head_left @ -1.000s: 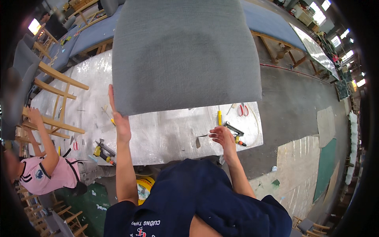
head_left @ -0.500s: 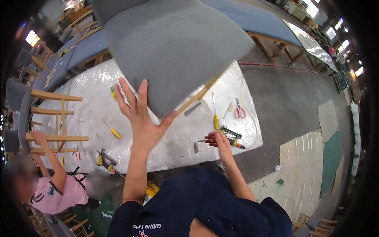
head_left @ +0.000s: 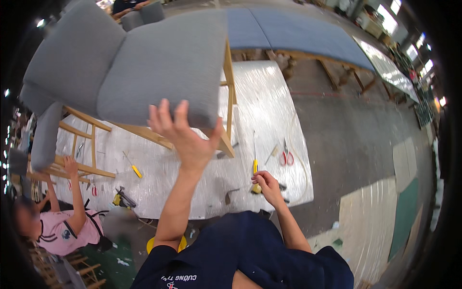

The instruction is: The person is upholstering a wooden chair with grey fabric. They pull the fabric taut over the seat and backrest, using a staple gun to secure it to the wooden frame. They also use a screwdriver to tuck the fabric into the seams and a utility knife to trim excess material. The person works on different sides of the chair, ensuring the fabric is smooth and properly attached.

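Note:
My left hand point(head_left: 185, 137) grips the front corner of a grey upholstered chair point(head_left: 159, 72), its fingers spread over the seat and its thumb at the side. Light wooden legs show under the seat. The chair stands on a table covered in shiny clear film point(head_left: 260, 91). My right hand point(head_left: 268, 188) hovers over the table's near side, fingers loosely bent, nothing visible in it. Below it a yellow and black tool point(head_left: 256, 189) is mostly hidden. Close by are a yellow-handled screwdriver point(head_left: 255, 164), red-handled scissors point(head_left: 286, 156) and a small flat-ended tool point(head_left: 230, 196).
On the left, a person in pink point(head_left: 67, 231) handles another chair's wooden legs point(head_left: 86, 166). Another yellow screwdriver point(head_left: 136, 171) and a yellow-black tool point(head_left: 122, 198) lie on the film. Blue padded tables point(head_left: 308, 36) stand behind; cardboard sheets point(head_left: 368, 212) lie on the floor at right.
The chair has turned and shifted left, so its backrest and legs now show. My left hand has stayed on its corner. My right hand remains over the tools.

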The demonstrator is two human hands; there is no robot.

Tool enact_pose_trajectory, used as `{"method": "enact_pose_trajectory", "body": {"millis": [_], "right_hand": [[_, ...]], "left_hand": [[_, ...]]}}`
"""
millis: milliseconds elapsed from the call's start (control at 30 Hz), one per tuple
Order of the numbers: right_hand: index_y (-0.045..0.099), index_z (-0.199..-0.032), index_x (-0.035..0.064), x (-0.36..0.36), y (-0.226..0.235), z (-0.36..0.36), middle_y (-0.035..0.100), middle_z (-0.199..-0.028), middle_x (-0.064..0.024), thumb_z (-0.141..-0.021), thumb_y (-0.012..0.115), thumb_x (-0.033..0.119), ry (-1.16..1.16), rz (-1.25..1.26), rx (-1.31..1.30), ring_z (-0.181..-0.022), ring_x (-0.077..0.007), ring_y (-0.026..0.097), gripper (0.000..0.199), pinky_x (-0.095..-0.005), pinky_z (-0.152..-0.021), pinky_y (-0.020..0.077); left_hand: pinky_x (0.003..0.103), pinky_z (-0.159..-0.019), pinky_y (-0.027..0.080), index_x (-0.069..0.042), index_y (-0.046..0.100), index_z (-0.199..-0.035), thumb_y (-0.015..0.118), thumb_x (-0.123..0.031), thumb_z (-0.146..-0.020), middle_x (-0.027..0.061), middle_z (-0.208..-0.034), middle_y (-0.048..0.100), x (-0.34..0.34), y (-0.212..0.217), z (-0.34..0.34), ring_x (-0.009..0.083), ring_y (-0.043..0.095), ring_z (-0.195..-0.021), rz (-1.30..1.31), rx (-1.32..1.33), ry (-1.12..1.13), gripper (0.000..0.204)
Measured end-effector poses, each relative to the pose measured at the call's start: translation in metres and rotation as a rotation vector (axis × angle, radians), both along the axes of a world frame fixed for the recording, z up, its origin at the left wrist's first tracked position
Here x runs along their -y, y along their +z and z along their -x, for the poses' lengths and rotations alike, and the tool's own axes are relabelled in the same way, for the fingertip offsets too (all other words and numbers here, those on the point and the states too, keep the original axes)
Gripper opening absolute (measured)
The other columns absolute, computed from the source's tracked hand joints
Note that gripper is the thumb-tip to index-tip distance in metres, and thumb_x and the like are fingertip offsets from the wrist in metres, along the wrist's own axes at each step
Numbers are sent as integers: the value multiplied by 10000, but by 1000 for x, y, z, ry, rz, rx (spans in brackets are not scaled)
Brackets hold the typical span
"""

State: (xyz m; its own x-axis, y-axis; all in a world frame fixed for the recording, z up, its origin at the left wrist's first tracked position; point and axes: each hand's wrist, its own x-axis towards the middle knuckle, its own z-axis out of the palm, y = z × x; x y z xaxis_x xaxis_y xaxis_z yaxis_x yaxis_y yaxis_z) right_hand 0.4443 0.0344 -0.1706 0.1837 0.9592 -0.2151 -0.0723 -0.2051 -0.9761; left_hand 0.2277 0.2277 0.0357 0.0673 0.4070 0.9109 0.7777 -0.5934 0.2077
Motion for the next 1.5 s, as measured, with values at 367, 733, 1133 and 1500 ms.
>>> {"method": "enact_pose_trajectory", "body": {"millis": [367, 733, 1133, 1500], "right_hand": [[729, -1066, -18, -168, 234, -79, 764, -1018, -116, -1045, 556, 82, 73, -632, 520, -988, -197, 720, 202, -330, -914, 543], [737, -1177, 87, -393, 361, 76, 740, -1134, -113, -1037, 572, 462, 664, -1320, 1254, -1139, -337, 661, 433, -515, -983, 511], [592, -1449, 93, -359, 306, 78, 520, -1563, -160, -1032, 519, 543, 662, -1156, 1325, -1462, -387, 450, 618, -544, -1231, 312], [429, -1605, 150, -346, 320, 41, 343, -1691, -135, -1088, 295, 604, 833, -957, 1315, -1585, -381, 241, 701, -573, -1284, 197]], "left_hand": [[773, -1180, 61, -122, 393, -1479, 826, -424, -828, 219, -1587, 211, -47, -3, -66, 543, 72, -1525, 150, 82, 34, 838], [753, -1192, 12, -264, 576, -1268, 799, -573, -864, 172, -1526, 352, -51, -21, -58, 500, 118, -1540, 118, 225, 14, 556], [743, -1214, -100, -354, 397, -1123, 603, -745, -922, 184, -1534, 371, -54, -109, -68, 461, 105, -1575, 8, 284, -3, 485], [780, -1171, -58, -310, 528, -1410, 782, -552, -842, 175, -1638, 275, -53, -31, -51, 501, 36, -1560, 137, 163, -25, 667]]}}
